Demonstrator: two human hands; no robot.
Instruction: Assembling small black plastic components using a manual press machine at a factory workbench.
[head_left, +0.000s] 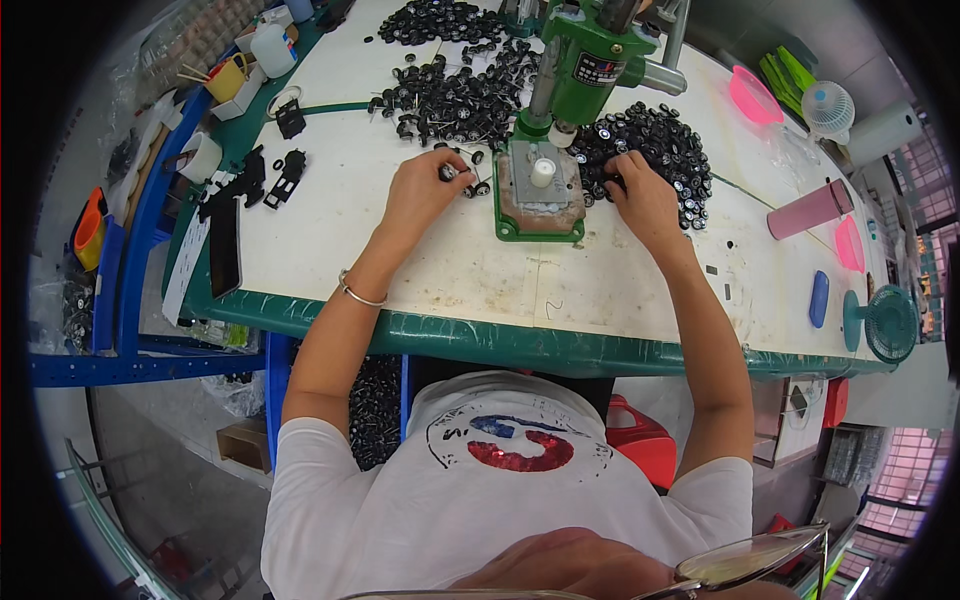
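Note:
My left hand [424, 190] is closed in a pinch on a small black toy wheel [447, 173] with a shiny hub. A few wheels on axles [481, 188] lie by its fingertips. Between my hands stands a green hand press [590, 62]; on its base plate [523, 187] sits an upright white plastic cylinder [543, 172]. My right hand [643, 197] reaches to the near left edge of a heap of black wheels [668, 143], its fingers drawn together. What those fingertips hold, if anything, is hidden.
Wheels with metal axles [450, 105] are heaped behind my left hand. Black plastic chassis parts [287, 180] and a dark flat phone-like slab [225, 248] lie at the left. A pink cylindrical bottle [808, 210], a blue case [819, 299] and a small green fan [888, 325] are at the right.

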